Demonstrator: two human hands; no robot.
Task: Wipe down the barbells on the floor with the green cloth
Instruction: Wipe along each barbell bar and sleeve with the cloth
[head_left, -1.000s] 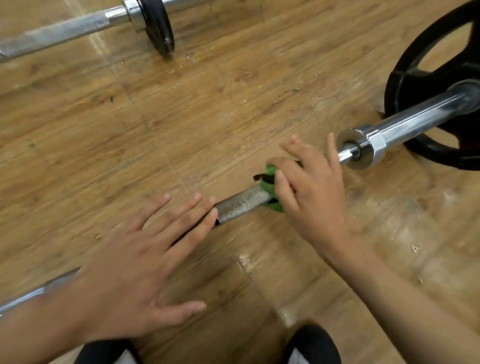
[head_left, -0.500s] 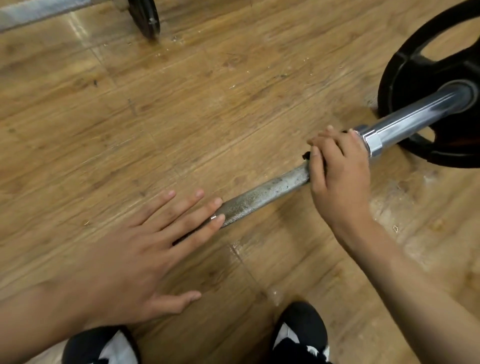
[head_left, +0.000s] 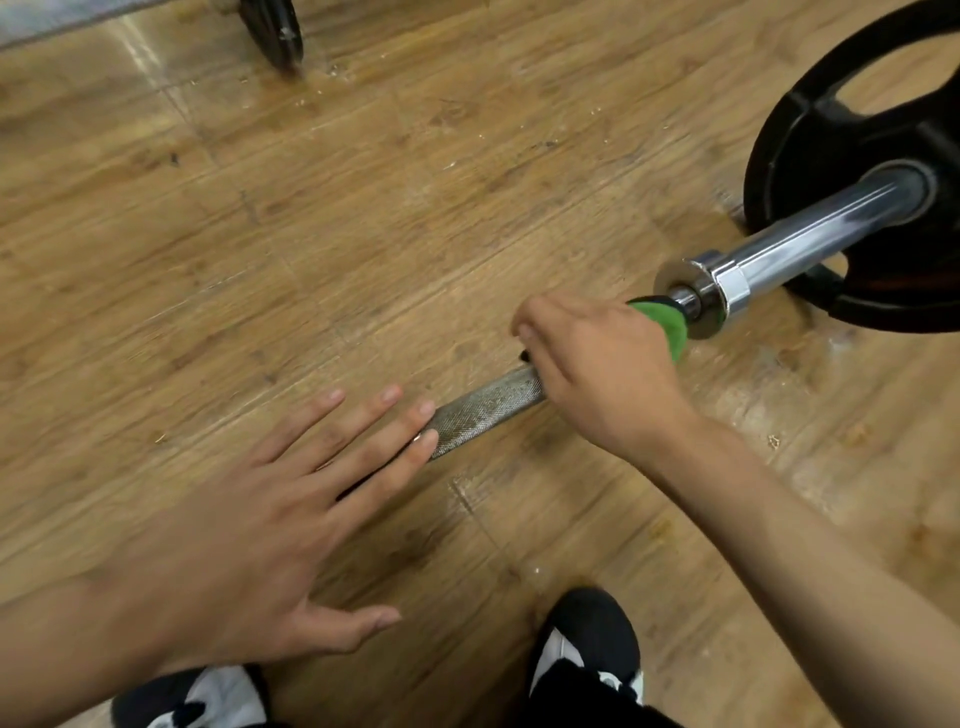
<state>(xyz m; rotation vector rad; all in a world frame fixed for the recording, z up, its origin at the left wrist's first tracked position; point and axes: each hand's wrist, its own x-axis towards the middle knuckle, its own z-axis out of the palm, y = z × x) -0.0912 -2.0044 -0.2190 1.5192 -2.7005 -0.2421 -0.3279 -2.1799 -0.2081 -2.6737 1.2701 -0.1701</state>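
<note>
Barbell lies on the wooden floor, running diagonally from lower left to a black weight plate at the right edge. Centre right, the right hand curls round its shaft with the green cloth bunched underneath, just beside the steel collar; the left hand rests flat, fingers straight, on the knurling at centre left. Knuckles may knock the collar, or the bar may roll if that flat hand slips.

Bright, even light; edges blurred — floor glare
</note>
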